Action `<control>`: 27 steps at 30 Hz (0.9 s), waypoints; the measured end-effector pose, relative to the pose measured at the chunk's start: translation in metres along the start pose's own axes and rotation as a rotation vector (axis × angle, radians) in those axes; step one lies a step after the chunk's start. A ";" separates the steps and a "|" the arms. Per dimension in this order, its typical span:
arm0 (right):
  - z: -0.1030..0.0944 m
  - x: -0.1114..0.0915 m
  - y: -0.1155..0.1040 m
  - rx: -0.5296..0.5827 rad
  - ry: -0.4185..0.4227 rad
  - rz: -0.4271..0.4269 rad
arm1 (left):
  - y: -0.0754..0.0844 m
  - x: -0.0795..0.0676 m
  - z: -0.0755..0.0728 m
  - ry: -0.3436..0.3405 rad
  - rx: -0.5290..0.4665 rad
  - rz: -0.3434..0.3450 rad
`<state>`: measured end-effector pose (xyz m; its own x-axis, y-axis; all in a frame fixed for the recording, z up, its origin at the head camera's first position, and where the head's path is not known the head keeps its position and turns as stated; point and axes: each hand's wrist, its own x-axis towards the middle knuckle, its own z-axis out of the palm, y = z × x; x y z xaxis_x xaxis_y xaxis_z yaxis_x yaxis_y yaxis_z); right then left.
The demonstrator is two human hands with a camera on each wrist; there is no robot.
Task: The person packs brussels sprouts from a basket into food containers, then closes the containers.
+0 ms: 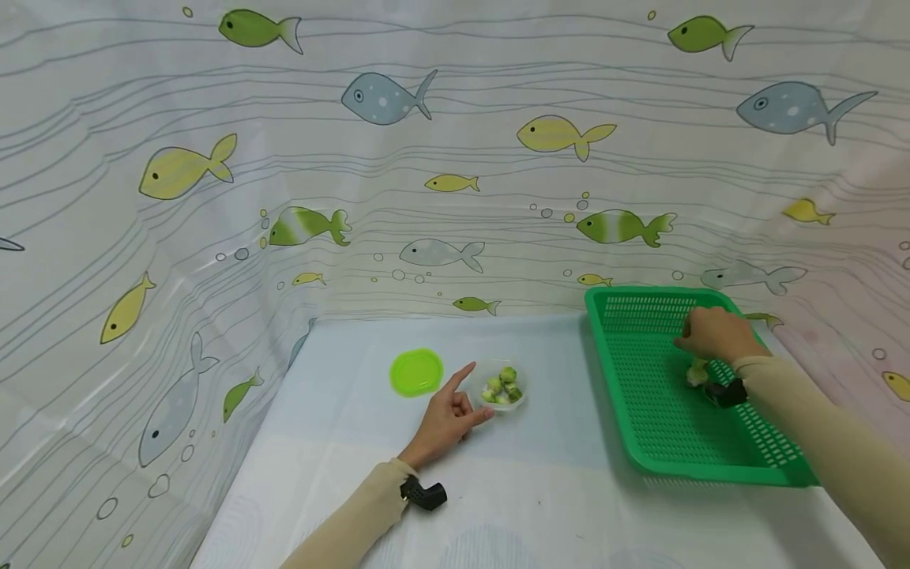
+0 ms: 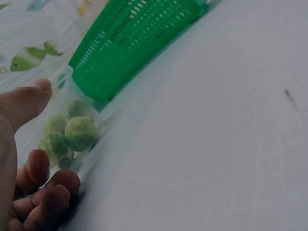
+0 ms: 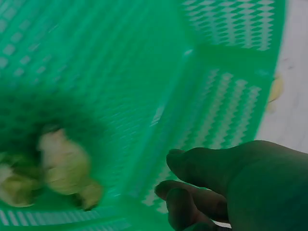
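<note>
Several Brussels sprouts (image 1: 508,376) lie in a small clear plastic container (image 1: 522,365). My left hand (image 1: 442,427) holds this container at its left side, with the index finger at the far rim and the thumb at the near rim. In the left wrist view the other fingers (image 2: 57,195) curl beside the clear wall. Over the green basket (image 1: 618,395) hovers my right hand (image 1: 720,333), its fingers loosely bent and nothing between them in the right wrist view. Pale green vegetable pieces (image 3: 67,166) rest on the basket floor, apart from those fingers, blurred in that view.
A bright green lid (image 1: 416,372) lies flat on the white table (image 1: 526,506), left of the container. The basket's raised walls stand at the right side. A fish-patterned curtain (image 1: 398,174) encloses the back and both sides.
</note>
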<state>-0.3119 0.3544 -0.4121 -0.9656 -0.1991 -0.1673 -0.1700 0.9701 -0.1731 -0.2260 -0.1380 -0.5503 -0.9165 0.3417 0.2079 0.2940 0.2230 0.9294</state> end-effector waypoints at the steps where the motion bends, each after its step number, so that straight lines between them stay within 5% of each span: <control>1: 0.003 0.000 0.004 -0.010 0.002 0.008 | 0.000 0.000 0.000 -0.001 0.000 0.001; 14: 0.030 0.003 0.028 -0.001 -0.021 0.076 | 0.003 0.000 -0.001 -0.004 -0.006 -0.003; 27: 0.029 0.003 0.024 0.010 -0.054 0.134 | 0.000 -0.001 0.000 -0.011 -0.021 -0.002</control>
<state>-0.3134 0.3734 -0.4448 -0.9676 -0.0755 -0.2410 -0.0384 0.9872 -0.1549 -0.2252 -0.1385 -0.5502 -0.9141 0.3511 0.2028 0.2864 0.2049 0.9359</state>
